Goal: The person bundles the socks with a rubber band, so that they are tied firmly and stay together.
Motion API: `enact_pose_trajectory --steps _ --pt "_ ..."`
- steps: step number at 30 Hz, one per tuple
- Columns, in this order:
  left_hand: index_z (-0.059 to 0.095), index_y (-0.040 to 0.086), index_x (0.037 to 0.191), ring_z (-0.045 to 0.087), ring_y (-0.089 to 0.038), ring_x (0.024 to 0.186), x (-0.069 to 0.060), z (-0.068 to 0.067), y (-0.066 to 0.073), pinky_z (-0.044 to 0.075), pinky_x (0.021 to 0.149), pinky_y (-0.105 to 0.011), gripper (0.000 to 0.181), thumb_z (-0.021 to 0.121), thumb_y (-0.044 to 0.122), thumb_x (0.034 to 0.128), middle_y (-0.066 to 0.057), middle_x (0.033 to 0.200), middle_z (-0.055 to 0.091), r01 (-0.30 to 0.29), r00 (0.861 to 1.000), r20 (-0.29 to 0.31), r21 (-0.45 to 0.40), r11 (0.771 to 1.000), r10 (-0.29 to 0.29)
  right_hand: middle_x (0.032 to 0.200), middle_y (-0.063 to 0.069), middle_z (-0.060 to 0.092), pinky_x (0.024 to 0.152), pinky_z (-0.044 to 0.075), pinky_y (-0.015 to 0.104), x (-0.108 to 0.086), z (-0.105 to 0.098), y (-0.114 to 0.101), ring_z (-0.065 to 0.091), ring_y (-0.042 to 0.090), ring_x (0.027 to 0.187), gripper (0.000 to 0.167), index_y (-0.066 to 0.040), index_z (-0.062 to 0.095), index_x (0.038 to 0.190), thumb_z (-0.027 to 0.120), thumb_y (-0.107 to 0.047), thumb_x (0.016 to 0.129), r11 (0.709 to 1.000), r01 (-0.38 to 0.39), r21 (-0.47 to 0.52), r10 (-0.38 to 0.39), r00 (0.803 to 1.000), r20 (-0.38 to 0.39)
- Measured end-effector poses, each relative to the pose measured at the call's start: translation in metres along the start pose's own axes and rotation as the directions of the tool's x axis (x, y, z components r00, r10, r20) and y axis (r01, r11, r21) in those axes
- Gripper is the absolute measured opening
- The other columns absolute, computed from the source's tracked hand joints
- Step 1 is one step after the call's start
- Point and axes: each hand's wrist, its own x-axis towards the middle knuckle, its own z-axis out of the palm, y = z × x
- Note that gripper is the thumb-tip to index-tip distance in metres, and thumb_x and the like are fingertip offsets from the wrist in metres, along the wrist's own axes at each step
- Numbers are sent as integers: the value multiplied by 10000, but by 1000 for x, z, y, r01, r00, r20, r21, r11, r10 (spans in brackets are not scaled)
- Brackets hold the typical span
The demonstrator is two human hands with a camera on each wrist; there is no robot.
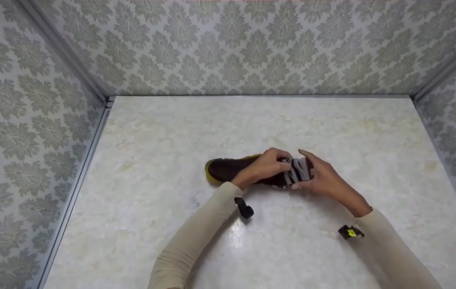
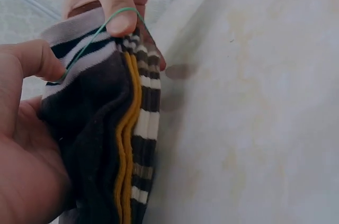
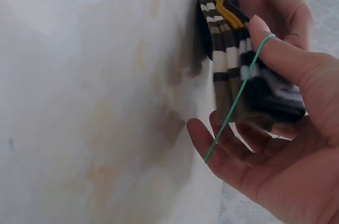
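A flat stack of dark socks (image 1: 234,167) with striped cuffs and mustard edges lies along the tabletop in the head view. My left hand (image 1: 263,165) grips the stack near the cuffs, its index fingertip at a thin green rubber band (image 2: 87,44) in the left wrist view. At the cuff end is my right hand (image 1: 326,178), thumb and fingers spread apart around the socks. The rubber band is stretched between this thumb and the fingers, crossing the striped cuffs (image 3: 228,62) in the right wrist view. Part of the stack is hidden under my left hand.
A pale marbled tabletop (image 1: 151,132) extends around the socks. Patterned wall panels (image 1: 232,44) enclose it at the back and both sides. A dark camera mount (image 1: 245,208) sits at the left wrist, another (image 1: 350,232) at the right.
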Motion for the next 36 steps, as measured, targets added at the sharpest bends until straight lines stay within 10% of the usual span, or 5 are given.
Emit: enact_pose_trajectory --steps 10,23,36 --pt "754 12 1024 533 -92 790 -1 2 -2 423 747 -246 204 593 18 898 49 852 636 -22 996 -84 -296 955 -3 1559 188 572 1034 502 214 0 13 1 598 280 1336 927 -15 430 1649 949 -141 892 925 -63 376 79 997 -27" --pt "770 40 1024 543 -92 773 0 8 -1 430 735 -244 200 602 8 920 47 847 639 -24 994 -106 -188 982 4 1262 172 727 830 578 254 -9 34 -5 690 191 1024 570 31 664 1397 886 -273 968 840 -104 533 244 949 -198" --pt "813 59 1151 605 -107 878 0 6 -4 484 828 -246 258 627 78 974 19 1012 746 -7 998 -61 -143 990 -2 1309 180 699 829 585 242 -11 35 -2 703 143 1069 531 83 588 1489 771 -126 1036 800 -128 586 280 944 -175"
